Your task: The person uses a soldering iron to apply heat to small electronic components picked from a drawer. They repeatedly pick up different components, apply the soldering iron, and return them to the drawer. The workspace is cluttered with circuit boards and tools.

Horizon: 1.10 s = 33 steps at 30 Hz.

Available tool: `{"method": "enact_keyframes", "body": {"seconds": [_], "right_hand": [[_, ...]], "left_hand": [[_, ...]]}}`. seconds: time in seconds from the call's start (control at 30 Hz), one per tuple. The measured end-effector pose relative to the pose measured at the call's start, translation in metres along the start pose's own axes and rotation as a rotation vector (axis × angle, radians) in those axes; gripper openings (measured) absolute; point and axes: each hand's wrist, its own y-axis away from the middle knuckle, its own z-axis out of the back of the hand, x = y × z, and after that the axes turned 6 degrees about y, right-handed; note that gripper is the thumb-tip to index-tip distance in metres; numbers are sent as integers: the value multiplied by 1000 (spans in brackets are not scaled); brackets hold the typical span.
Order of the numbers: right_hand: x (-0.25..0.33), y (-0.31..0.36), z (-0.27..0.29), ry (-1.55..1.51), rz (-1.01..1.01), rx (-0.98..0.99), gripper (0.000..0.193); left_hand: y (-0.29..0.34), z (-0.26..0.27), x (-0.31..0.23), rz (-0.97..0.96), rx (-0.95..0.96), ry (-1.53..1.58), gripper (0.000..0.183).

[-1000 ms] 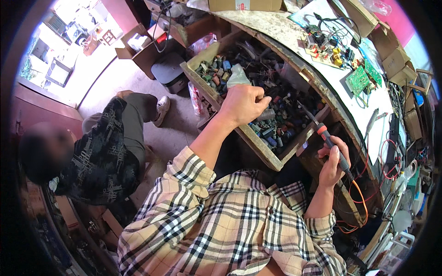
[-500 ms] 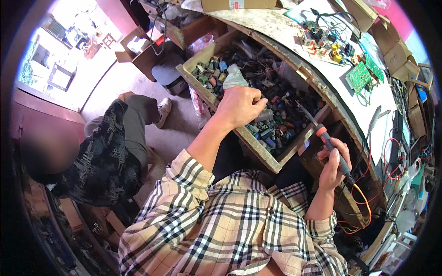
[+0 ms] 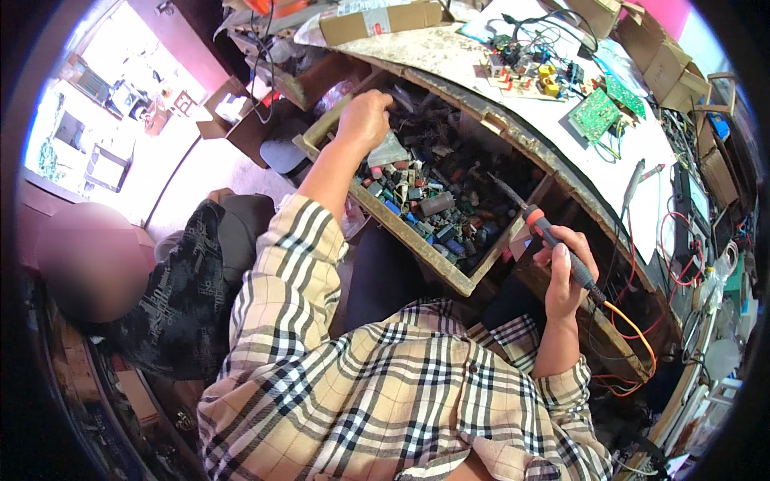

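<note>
A soldering iron [image 3: 539, 224] with a dark grip and orange collar is held in my right hand [image 3: 571, 260], fingers wrapped round the handle. Its metal tip points up and left over the right end of an open wooden drawer [image 3: 417, 255]. Loose electronic components [image 3: 457, 232] fill the drawer, among them a grey cylindrical part [image 3: 437, 204]. My left hand [image 3: 365, 122] is over the drawer's left end with its fingers curled in. Whatever those fingers hold, if anything, is hidden. Just below that hand lies a clear plastic bag [image 3: 390, 151].
On the workbench [image 3: 433, 44] sit a wired board [image 3: 525, 80], green circuit boards [image 3: 595, 116] and test probes [image 3: 634, 186]. An orange cable [image 3: 634, 321] trails from the iron. Another person [image 3: 180, 297] sits at left. Cardboard boxes [image 3: 674, 72] stand at the far right.
My left hand has moved left and away from me, from the middle of the drawer to its far left end. The right hand still holds the iron in nearly the same place.
</note>
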Motion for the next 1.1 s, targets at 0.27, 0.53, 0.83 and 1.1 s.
{"method": "enact_keyframes", "body": {"seconds": [0.27, 0.53, 0.83, 1.1], "right_hand": [[4, 0, 3, 39, -39, -10, 20], [3, 0, 2, -6, -11, -9, 19], [-1, 1, 5, -70, 26, -5, 19], [1, 0, 8, -44, 57, -10, 20]], "left_hand": [[-31, 2, -11, -7, 391, -385, 18], [-10, 23, -19, 91, 97, 91, 42], [68, 23, -103, 175, 6, 1237, 45], [88, 7, -131, 325, 60, 1400, 40]]}}
